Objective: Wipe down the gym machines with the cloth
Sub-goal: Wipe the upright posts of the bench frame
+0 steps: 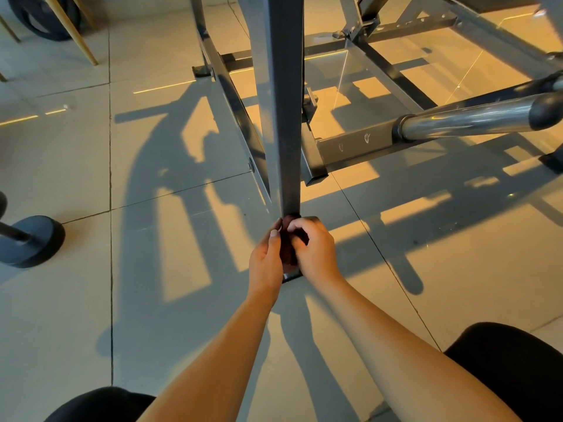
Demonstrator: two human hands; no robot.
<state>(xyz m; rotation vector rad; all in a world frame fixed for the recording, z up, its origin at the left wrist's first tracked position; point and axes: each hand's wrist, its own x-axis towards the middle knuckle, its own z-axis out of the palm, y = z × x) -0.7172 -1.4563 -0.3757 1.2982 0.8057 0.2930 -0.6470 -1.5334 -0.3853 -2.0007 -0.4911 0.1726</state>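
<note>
the dark red cloth (288, 249) is wrapped round the very bottom of the machine's grey upright post (286, 132), just above its foot plate (291, 275) on the tiled floor (152, 269). both hands close on it from opposite sides. your left hand (264, 258) clasps the post's left face with the thumb laid up along the cloth. your right hand (315, 251) curls its fingers over the cloth from the right. how much cloth lies behind the post i cannot tell.

to do this stretch well, i'd squeeze evenly from both sides so the cloth hugs every face. then draw it along the post in one slow pull rather than short scrubs. give the corners and the joint at the foot plate a twist, since grime likely collects there.

both forearms reach forward and down, nearly straight, and meet at the post, with your knees low on either side. the chrome bar (466, 117) lies well apart to the right.
</note>
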